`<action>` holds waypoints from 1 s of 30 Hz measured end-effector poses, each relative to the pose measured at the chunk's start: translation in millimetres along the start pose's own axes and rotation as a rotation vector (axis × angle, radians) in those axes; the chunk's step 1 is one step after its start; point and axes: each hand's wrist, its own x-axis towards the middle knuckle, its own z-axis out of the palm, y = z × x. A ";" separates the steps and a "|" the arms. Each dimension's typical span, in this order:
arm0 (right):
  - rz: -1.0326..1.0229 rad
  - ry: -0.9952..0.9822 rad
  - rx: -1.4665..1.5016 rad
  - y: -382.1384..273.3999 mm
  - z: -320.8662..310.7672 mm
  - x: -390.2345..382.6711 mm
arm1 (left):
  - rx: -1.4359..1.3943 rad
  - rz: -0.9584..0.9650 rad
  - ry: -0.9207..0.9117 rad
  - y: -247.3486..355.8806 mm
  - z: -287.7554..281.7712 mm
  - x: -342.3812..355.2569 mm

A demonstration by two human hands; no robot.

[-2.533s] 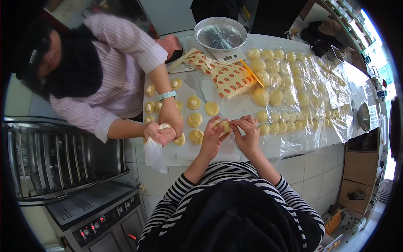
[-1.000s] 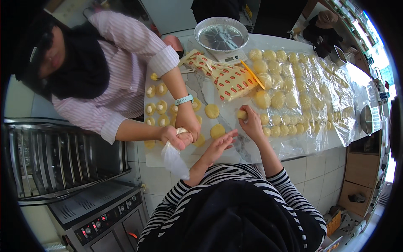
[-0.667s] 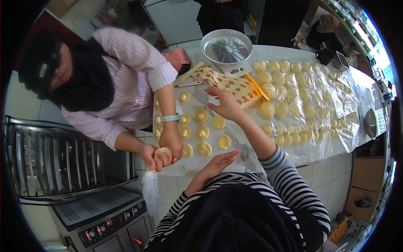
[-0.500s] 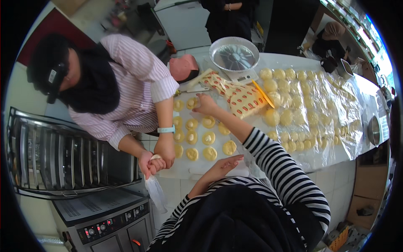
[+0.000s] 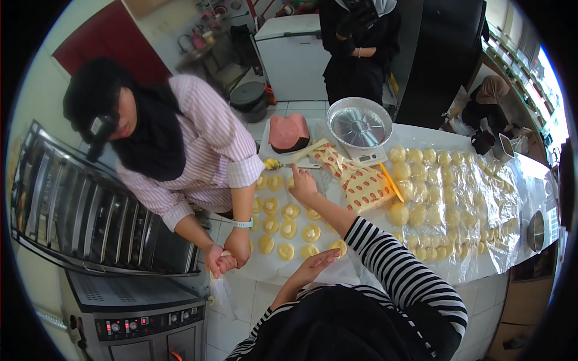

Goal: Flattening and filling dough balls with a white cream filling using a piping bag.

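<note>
Flat round dough pieces [image 5: 288,231] lie in rows on the table, several with a pale dab of filling in the middle. My right hand [image 5: 303,183] is stretched out over the far rows. Its index finger points away, and the hand partly covers one dough piece [image 5: 290,182]; nothing shows in its grip. Close to my body, my left hand [image 5: 312,266] hovers by the near dough rounds, its fingers stretched out and holding nothing. Left of the table, a co-worker in a striped shirt [image 5: 211,129] grips a translucent plastic bag [image 5: 223,296] with both hands.
Past my right arm lie a patterned cream wrap [image 5: 366,191] and a yellow scraper [image 5: 392,182]. Plastic sheeting [image 5: 475,210] covers many dough balls on the right. A foil pan [image 5: 359,124] sits on a scale [image 5: 368,157]. An oven [image 5: 144,325] stands at lower left.
The view has shifted, so the scene sits lower in the picture. My right hand has moved slightly across the far dough pieces, index finger now raised. My left hand stays near my body.
</note>
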 end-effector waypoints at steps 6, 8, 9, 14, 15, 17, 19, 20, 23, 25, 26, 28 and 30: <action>-0.169 0.156 0.324 23.2 -11.9 -4.3 | 0.011 0.061 0.041 9.7 -9.7 11.3; -0.119 0.009 0.561 14.1 -39.8 -22.8 | -0.099 0.081 0.188 9.4 -14.8 7.9; -0.137 -0.097 0.576 15.4 -58.1 -37.9 | -0.210 0.097 0.324 8.9 -16.5 8.8; -0.083 -0.355 0.723 21.6 -114.0 -123.0 | -0.531 0.226 0.339 13.5 -22.9 15.7; -0.007 -0.384 0.792 22.0 -116.2 -133.4 | -0.533 0.223 0.334 11.4 -23.8 16.8; 0.034 -0.346 0.833 30.0 -114.2 -147.2 | -0.742 0.188 0.238 4.6 -25.4 23.6; 0.070 -0.315 0.875 34.4 -114.5 -158.0 | -0.737 0.160 0.234 -6.8 -26.2 27.9; 0.057 -0.315 0.883 34.3 -117.7 -163.4 | -0.730 0.133 0.234 -6.9 -23.9 28.9; 0.151 -0.277 1.131 45.6 -115.0 -173.9 | -0.665 0.107 0.306 -2.3 -15.2 28.9; 0.260 -0.231 1.373 55.2 -109.6 -182.4 | -0.619 0.072 0.296 4.4 -12.5 24.8; 0.296 -0.282 1.370 59.8 -106.9 -187.1 | -0.575 0.045 0.287 6.8 -12.0 23.7; 0.331 -0.331 1.368 65.6 -100.2 -194.6 | -0.524 0.008 0.267 8.8 -11.4 19.9; 0.400 -0.322 1.372 68.8 -94.2 -201.1 | -0.478 -0.026 0.254 8.1 -10.3 16.8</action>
